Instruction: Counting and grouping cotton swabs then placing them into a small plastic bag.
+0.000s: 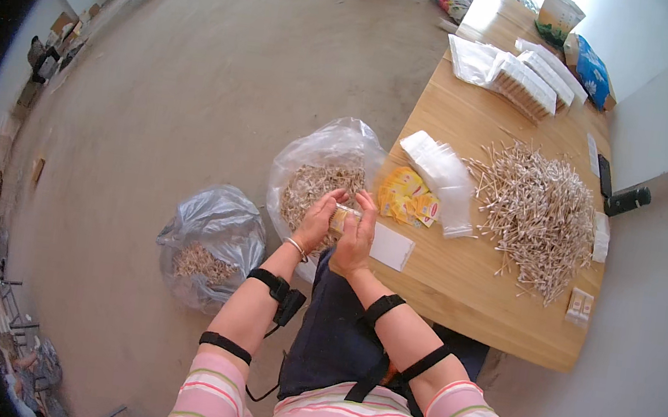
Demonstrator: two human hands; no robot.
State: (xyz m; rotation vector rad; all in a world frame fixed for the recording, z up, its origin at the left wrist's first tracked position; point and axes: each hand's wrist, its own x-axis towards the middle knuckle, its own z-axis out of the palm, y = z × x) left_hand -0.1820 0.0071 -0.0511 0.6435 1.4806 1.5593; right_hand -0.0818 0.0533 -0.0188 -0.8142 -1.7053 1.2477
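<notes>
Between my two hands is a small clear packet (341, 219) with yellow-orange print; what fills it is too small to make out. My left hand (317, 221) grips its left side, and my right hand (357, 240) closes round the right side. Both are above a large clear plastic bag (349, 133) of cotton swabs (316, 185), beside the table's left edge. Just right of my hands, yellow printed cards (404, 192) lie in a loose heap on the table. A white card (392, 247) is near the edge, and flat clear bags (442, 180) are fanned out behind it.
On the wooden table (458, 286) spreads a big pile of cotton swabs (537, 217). Small filled packs (579, 307) sit at its right edge, stacked filled bags (525, 82) farther back. A second plastic bag (221, 207) stands on the floor to the left. A wall borders the right.
</notes>
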